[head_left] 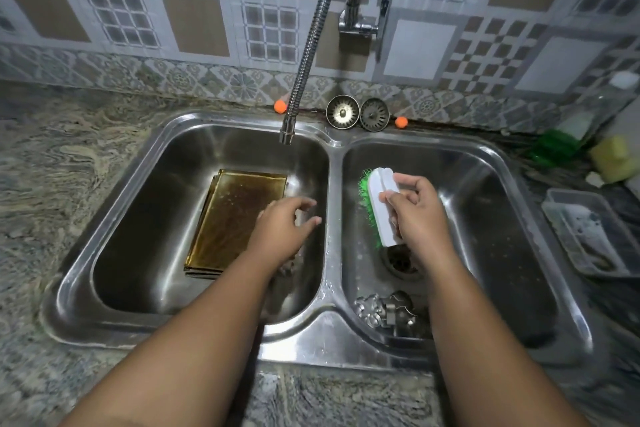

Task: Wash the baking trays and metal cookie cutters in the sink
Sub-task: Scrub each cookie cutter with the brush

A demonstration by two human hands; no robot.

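While the right hand (415, 215) grips the brush (379, 199), the relaxed, empty left hand (277, 232) should pinch the stiff, probably slick baking trays (235, 215) by a rim.

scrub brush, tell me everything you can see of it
The scrub brush has a white, plastic-looking oblong back with a groove down its middle, and bright green bristles showing along its left edge. It is held tilted in the air above the right basin, its length running away from the person. The right hand grips its near half, fingers curled round it. Nothing else touches it.
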